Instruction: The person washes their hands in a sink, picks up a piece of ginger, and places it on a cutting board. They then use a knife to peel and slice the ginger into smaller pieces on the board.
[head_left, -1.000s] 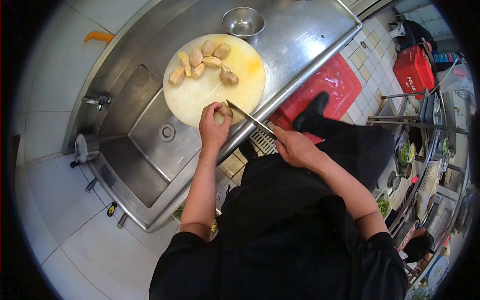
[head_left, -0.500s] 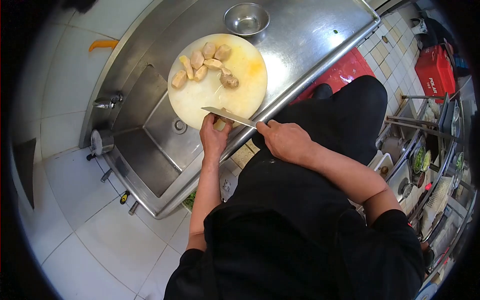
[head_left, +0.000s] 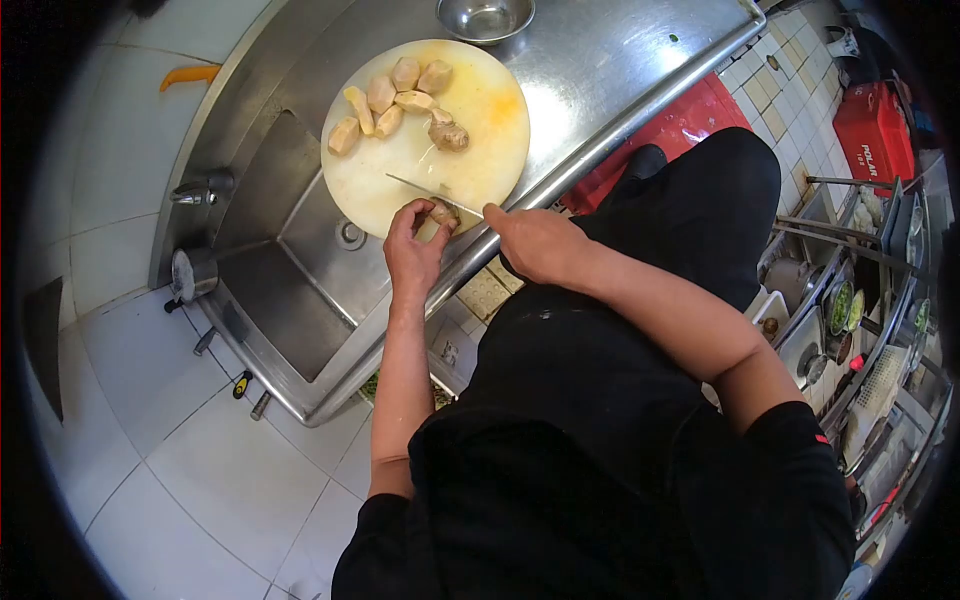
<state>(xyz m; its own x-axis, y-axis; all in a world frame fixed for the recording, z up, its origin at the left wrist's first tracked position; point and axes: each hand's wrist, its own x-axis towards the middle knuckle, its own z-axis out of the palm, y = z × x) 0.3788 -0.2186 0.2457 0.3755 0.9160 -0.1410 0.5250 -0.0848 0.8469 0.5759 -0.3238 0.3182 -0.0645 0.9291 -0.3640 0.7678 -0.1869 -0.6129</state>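
Note:
My left hand (head_left: 415, 245) is closed on a piece of unpeeled ginger (head_left: 443, 213) at the near edge of the round white cutting board (head_left: 375, 205). In my right hand (head_left: 540, 243) is a knife (head_left: 432, 191), its handle hidden in my fist. The blade is edge-on to me and reaches left across the board, just beyond the ginger; whether it touches is hard to tell. Several peeled ginger pieces (head_left: 381, 94) lie at the board's far left. Near them rests a brown, partly peeled ginger knob (head_left: 448, 136).
A metal bowl (head_left: 486, 18) stands behind the board on the steel counter (head_left: 600, 60). To the left is the sink basin (head_left: 290, 315) with its tap (head_left: 197, 193). An orange-handled tool (head_left: 190, 76) is by the wall. At right stands a rack (head_left: 850, 250) with food containers.
The knife's blade has turned from showing its flat side to nearly edge-on, and it has lifted off the held ginger, which shows more now. The whole view has shifted slightly.

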